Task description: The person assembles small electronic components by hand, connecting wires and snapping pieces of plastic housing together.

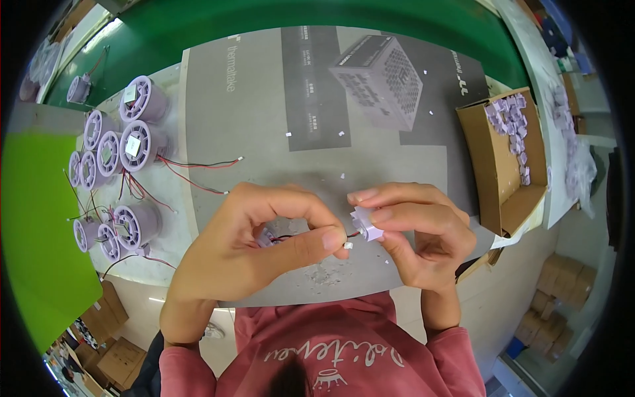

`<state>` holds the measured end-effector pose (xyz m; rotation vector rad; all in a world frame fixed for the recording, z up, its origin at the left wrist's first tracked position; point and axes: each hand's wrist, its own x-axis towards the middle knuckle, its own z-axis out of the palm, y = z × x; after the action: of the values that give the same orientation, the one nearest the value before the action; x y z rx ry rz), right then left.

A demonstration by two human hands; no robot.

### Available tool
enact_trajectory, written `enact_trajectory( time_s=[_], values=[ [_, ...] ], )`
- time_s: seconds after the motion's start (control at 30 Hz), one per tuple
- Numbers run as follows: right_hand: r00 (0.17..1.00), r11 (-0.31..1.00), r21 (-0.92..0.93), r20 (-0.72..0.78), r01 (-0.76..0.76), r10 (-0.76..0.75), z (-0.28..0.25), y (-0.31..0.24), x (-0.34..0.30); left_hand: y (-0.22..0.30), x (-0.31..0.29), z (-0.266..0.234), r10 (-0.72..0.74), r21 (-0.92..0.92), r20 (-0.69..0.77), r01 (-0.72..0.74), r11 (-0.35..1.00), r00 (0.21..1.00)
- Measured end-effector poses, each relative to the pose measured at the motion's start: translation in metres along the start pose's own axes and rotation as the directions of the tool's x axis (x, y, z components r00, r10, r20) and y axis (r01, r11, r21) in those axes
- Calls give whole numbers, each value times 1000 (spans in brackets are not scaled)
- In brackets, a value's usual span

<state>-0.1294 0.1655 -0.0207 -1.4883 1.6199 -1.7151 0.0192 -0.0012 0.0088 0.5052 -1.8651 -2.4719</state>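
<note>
Above the near part of a grey printed sheet (231, 132), my two hands almost meet. My left hand (258, 241) pinches thin red and black wires between thumb and forefinger. A small white connector plug (348, 245) sticks out just past its thumb tip. Part of a lilac object (266, 238) shows inside the curl of the same hand; most of it is hidden. My right hand (426, 231) grips a small notched lilac plastic piece (368, 226) with thumb and fingers. A short stretch of wire (354, 235) runs between the fingers of the left hand and this piece.
Several round lilac fan units (140, 145) with trailing wires (198, 164) stand at the left. On the right, an open cardboard box (475, 159) holds more lilac pieces (512, 122). Tiny white scraps (342, 133) and grey crumbs (324, 272) dot the sheet.
</note>
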Motion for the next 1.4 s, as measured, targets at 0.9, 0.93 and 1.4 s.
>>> enact_trajectory(
  time_s=[0.9, 0.93, 1.4],
  values=[
    [971, 938, -254, 55, 238, -231, 5, 2, 3, 5, 4, -3, -176, -138, -51, 168, 976, 983],
    [967, 935, -248, 61, 254, -247, 5, 1, 3, 4, 3, -5, -191, -161, -23, 185, 969, 981],
    [989, 931, -346, -44, 121, -144, 16, -10, 1, -1, 1, 4, 76, 100, -115, -65, 993, 990]
  ],
)
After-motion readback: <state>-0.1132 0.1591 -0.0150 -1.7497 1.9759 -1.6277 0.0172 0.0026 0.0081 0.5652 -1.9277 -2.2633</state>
